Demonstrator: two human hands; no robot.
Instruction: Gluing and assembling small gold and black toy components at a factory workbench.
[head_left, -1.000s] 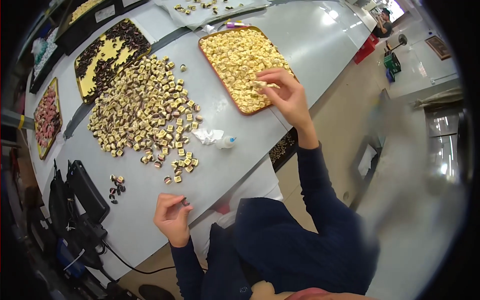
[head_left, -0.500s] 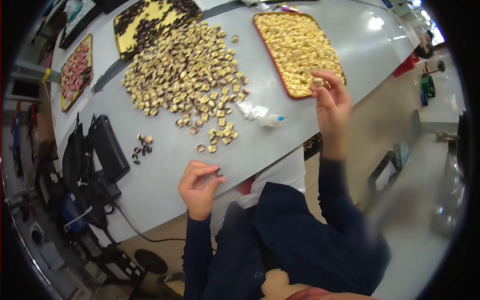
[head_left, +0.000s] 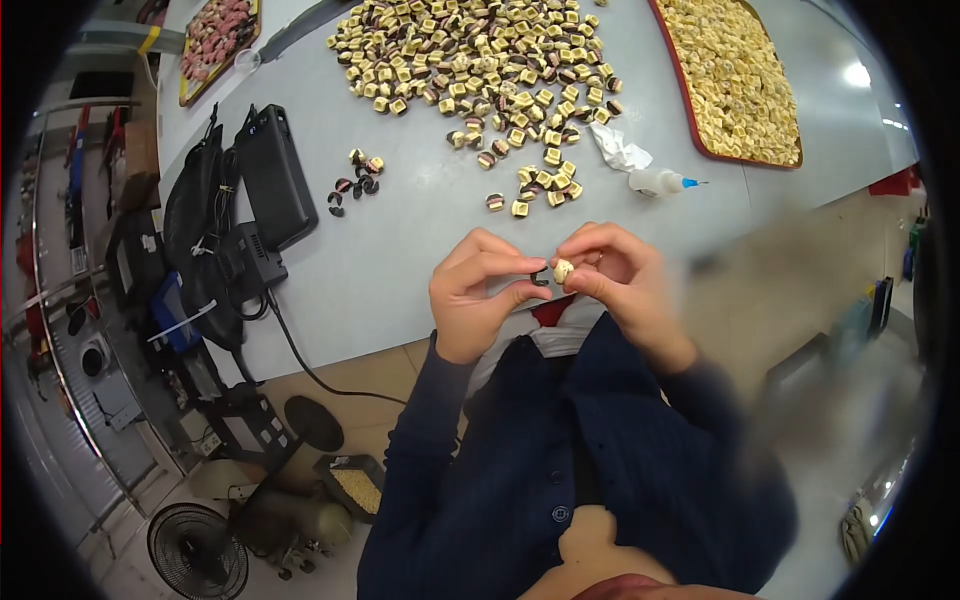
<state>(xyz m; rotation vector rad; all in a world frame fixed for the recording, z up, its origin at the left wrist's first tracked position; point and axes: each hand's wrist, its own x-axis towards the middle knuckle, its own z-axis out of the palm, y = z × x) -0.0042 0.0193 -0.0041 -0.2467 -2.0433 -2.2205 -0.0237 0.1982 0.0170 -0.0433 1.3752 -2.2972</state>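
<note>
a dark curved piece (head_left: 540,277) is pinched in the left hand (head_left: 472,295), a cream piece (head_left: 563,271) in the right hand (head_left: 632,288), just beside it. beyond both hands, the grey tabletop (head_left: 415,200) is partly covered by heaped pieces (head_left: 480,55); left of the left hand, past the table edge, tiled floor (head_left: 385,372) and a fan (head_left: 197,552) are seen.

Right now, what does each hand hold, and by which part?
The left hand pinches a small black curved piece by opposite ends; the right hand, a small cream-coloured piece, exact contact unclear.
</note>
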